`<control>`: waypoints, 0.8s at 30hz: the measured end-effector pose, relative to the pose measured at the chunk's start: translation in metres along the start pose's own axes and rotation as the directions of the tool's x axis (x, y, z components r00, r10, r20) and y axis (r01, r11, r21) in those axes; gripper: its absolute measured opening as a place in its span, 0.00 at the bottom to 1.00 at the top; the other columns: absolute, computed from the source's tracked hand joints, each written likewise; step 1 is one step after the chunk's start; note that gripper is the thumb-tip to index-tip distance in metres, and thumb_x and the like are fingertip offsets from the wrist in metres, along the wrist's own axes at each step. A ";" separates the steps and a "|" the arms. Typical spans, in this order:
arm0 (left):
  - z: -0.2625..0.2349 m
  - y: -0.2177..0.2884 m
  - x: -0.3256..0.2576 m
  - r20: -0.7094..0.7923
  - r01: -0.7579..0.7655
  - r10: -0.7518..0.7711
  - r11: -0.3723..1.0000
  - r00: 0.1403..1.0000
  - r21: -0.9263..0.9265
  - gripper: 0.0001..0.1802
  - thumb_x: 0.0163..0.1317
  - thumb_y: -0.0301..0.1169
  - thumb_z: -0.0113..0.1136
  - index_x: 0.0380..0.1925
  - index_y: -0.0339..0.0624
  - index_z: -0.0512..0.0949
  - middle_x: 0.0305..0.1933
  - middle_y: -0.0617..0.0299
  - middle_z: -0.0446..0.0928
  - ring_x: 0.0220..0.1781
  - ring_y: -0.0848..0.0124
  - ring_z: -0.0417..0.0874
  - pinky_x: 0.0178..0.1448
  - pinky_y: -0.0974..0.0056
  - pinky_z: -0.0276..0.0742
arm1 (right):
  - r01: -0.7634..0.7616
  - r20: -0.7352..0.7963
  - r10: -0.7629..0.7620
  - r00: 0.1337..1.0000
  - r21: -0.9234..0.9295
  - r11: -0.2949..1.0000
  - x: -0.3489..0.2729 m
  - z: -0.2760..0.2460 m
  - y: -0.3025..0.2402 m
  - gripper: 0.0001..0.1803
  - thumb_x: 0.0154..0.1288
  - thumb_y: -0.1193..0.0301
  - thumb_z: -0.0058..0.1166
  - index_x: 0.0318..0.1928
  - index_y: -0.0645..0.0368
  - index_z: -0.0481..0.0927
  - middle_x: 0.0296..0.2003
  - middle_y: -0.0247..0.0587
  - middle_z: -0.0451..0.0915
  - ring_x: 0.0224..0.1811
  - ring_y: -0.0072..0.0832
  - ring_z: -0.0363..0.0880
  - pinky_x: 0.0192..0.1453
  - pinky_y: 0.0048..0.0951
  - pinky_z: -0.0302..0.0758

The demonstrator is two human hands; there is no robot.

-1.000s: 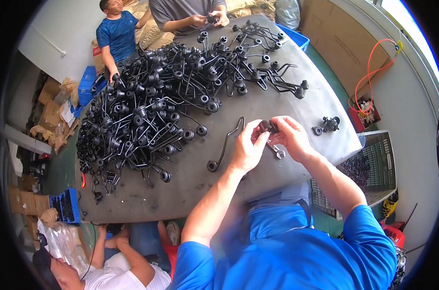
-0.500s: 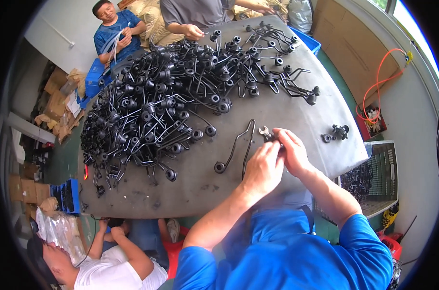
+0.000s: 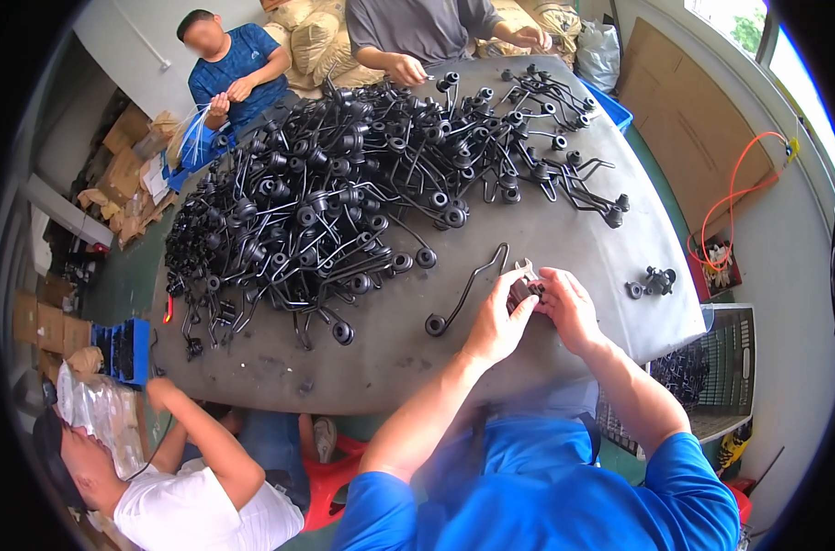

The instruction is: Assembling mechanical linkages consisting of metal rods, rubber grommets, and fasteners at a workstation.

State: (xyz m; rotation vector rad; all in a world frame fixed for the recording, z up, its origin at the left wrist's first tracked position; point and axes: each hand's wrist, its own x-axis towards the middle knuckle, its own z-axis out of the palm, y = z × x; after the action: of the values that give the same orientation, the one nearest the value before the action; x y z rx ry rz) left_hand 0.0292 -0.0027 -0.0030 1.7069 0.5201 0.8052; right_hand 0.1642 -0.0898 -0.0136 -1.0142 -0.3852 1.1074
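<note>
Close together above the table, my left hand [image 3: 496, 321] and my right hand [image 3: 569, 310] are closed around small parts. A silvery fork-ended metal piece [image 3: 526, 267], like the open end of a wrench, sticks out between the fingertips. Beside it, at my right fingers, is a small black part [image 3: 536, 289]; the fingers hide most of both. Just left of my left hand lies a bent black rod [image 3: 473, 280] with a round black bushing [image 3: 436, 324] on its end. A large heap of similar bent rods with bushings [image 3: 316, 211] covers the table's left and far parts.
Loose black fittings [image 3: 653, 283] lie on the grey table [image 3: 601, 248] at the right. A crate of black parts [image 3: 744, 358] stands beyond the right edge. Co-workers sit at the far side [image 3: 243, 73] and near left [image 3: 206, 496]; another person's hand [image 3: 405, 69] reaches the far edge.
The view has shifted slightly. My hands have drawn a little apart, showing more of the dark parts between them. At the near left, the co-worker has raised an arm.
</note>
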 end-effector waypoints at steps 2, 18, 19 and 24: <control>-0.003 -0.004 -0.001 -0.036 0.095 -0.094 0.995 0.995 0.040 0.21 0.66 0.28 0.62 0.57 0.36 0.70 0.39 0.62 0.80 0.36 0.75 0.79 0.42 0.67 0.79 | 0.034 -0.043 -0.036 0.998 -0.046 0.998 0.007 -0.003 -0.003 0.23 0.76 0.57 0.45 0.60 0.62 0.69 0.49 0.45 0.78 0.50 0.30 0.79 0.56 0.33 0.76; 0.003 -0.006 -0.002 -0.030 0.029 -0.029 0.999 0.999 -0.019 0.24 0.64 0.32 0.63 0.57 0.35 0.68 0.33 0.54 0.77 0.34 0.64 0.78 0.42 0.60 0.76 | 0.001 0.088 0.057 0.995 -0.553 0.833 -0.003 -0.005 -0.028 0.12 0.74 0.64 0.50 0.38 0.62 0.73 0.22 0.35 0.76 0.19 0.21 0.75 0.24 0.23 0.75; 0.003 -0.007 -0.003 -0.049 0.008 -0.008 1.000 0.999 0.001 0.24 0.64 0.32 0.62 0.57 0.35 0.68 0.32 0.55 0.76 0.33 0.65 0.77 0.41 0.61 0.76 | 0.098 0.147 -0.018 0.989 -0.559 0.824 -0.004 -0.001 -0.026 0.12 0.74 0.65 0.50 0.38 0.62 0.73 0.23 0.35 0.76 0.21 0.22 0.76 0.26 0.22 0.76; 0.003 -0.004 -0.003 -0.032 0.039 -0.040 0.999 0.999 -0.030 0.21 0.66 0.31 0.61 0.56 0.36 0.69 0.31 0.59 0.75 0.32 0.72 0.75 0.38 0.65 0.74 | -0.134 0.178 0.243 0.954 -0.469 0.873 0.002 -0.015 -0.036 0.07 0.72 0.71 0.51 0.44 0.61 0.75 0.31 0.36 0.79 0.31 0.22 0.80 0.37 0.25 0.79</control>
State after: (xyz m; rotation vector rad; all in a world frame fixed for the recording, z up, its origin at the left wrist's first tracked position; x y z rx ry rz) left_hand 0.0295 -0.0052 -0.0081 1.6538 0.5601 0.8096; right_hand 0.1959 -0.0985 0.0082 -1.3584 -0.7736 1.3560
